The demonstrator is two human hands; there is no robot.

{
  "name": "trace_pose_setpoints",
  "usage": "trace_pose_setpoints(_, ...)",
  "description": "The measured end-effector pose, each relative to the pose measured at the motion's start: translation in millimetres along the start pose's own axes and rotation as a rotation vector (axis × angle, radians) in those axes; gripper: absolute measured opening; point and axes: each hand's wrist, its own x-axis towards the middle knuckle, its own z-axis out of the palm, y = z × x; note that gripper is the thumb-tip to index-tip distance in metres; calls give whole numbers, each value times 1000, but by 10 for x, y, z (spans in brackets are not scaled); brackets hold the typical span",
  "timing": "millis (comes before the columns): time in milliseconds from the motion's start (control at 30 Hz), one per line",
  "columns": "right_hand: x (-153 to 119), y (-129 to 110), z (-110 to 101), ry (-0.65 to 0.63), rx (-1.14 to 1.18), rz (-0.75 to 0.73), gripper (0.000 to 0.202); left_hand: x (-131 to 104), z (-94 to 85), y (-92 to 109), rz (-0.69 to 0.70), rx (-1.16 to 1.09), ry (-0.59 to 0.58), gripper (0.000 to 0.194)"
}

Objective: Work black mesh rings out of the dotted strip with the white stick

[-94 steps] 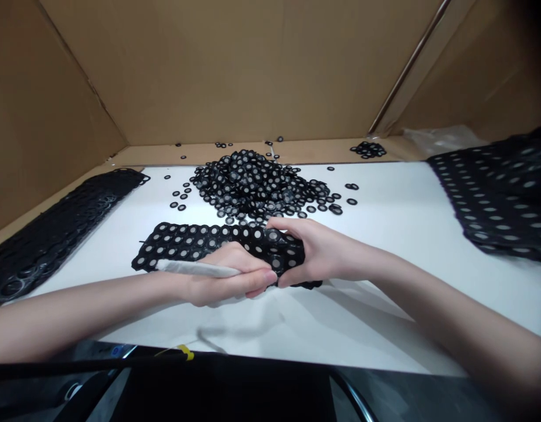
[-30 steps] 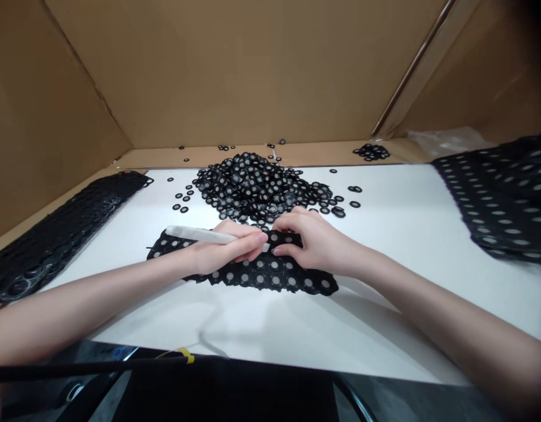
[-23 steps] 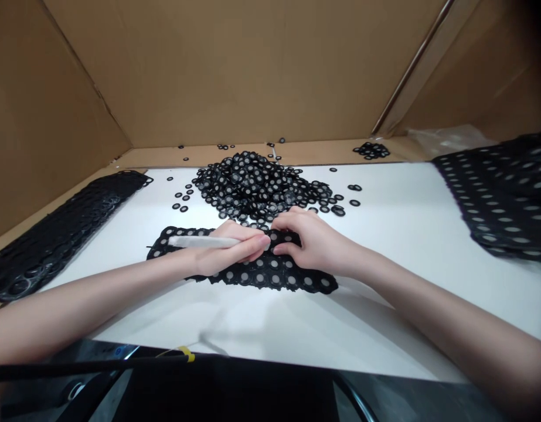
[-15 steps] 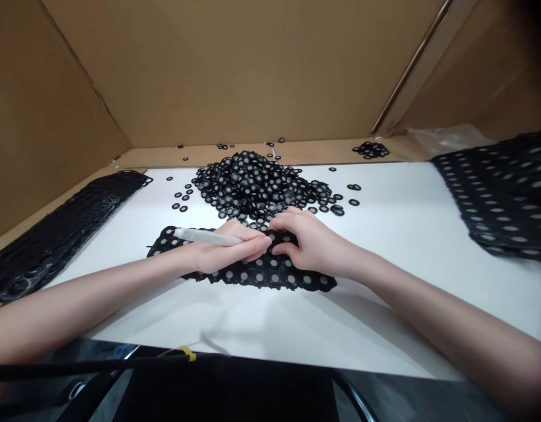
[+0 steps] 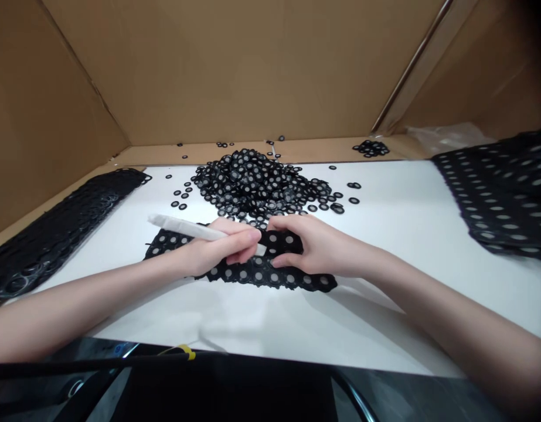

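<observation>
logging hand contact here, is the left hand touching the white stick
Touching. The head view shows the left hand gripping the white stick, which juts out on both sides of the hand.

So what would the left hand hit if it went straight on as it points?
Probably the right hand, whose thumb and forefinger lie just ahead; the tip of the white pen-like tool in the left hand leads. Depth is unclear, so that tip might catch the black dotted sheet first.
</observation>
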Motion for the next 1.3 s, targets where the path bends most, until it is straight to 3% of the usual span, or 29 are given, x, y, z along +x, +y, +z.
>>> trace_pose_setpoints(167,0,34,-32,-6,156,-14,28,-52,74,-3,69,83,-79,45)
trace_pose_setpoints(333,22,35,-60,-13,214,-29,30,-39,97,-17,126,105,-87,43)
trace_pose_setpoints(533,13,26,-70,-19,201,-13,29,-43,124,-20,170,151,-83,42)
trace_pose_setpoints(933,14,-13,-62,-18,174,-52,27,-38,114,-80,200,226,-221,43)
trace_pose_setpoints(1067,-13,9,-41,-23,160,-73,27,-53,117,-82,212,249,-214,43)
trace_pose_setpoints(1233,-56,-5,-16,-36,86,36,66,-48,126,-55,241,234,-159,41)
trace_pose_setpoints(1300,-65,-33,-23,-47,54,60,68,-49,136,-55,264,253,-136,41)
